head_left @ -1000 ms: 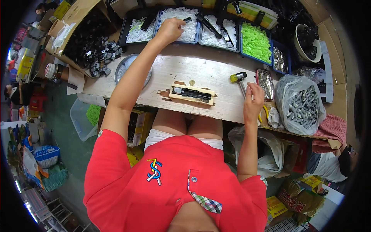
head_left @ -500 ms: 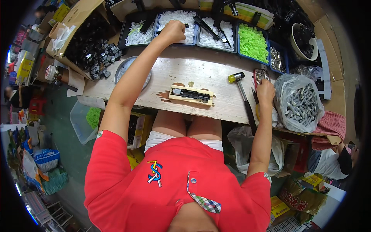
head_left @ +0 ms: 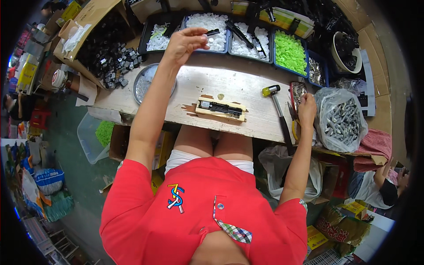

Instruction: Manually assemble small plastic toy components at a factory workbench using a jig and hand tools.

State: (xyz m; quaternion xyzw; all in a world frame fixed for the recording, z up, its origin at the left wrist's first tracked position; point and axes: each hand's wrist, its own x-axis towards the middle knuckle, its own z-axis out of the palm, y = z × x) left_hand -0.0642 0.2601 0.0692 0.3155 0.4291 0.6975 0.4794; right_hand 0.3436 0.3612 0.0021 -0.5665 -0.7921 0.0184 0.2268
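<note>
My left hand (head_left: pixel 187 44) is raised at the near edge of the tray of white plastic pieces (head_left: pixel 217 44). Its fingers are bent together, with what looks like a small white plastic piece at the tips. My right hand (head_left: pixel 307 109) is closed at the near end of a small red box (head_left: pixel 298 89) of tiny metal parts; whatever its fingers pinch is hidden. Between my arms, a black mechanical part with a silvery block (head_left: pixel 221 107) lies in a pale wooden holder (head_left: pixel 242 115) on the table. A yellow-headed hammer (head_left: pixel 276 106) lies left of my right hand, beside pliers (head_left: pixel 294 119).
A round metal dish (head_left: pixel 137 88) sits beside my left forearm. Trays of white and bright green pieces (head_left: pixel 290 53) line the back. At right stands a plastic bag of grey metal parts (head_left: pixel 342 123); a carton of black parts (head_left: pixel 117 66) is at left.
My left hand has drawn back and left from over the white pieces, its fist loosening. My right hand has shifted slightly nearer me, off the red box.
</note>
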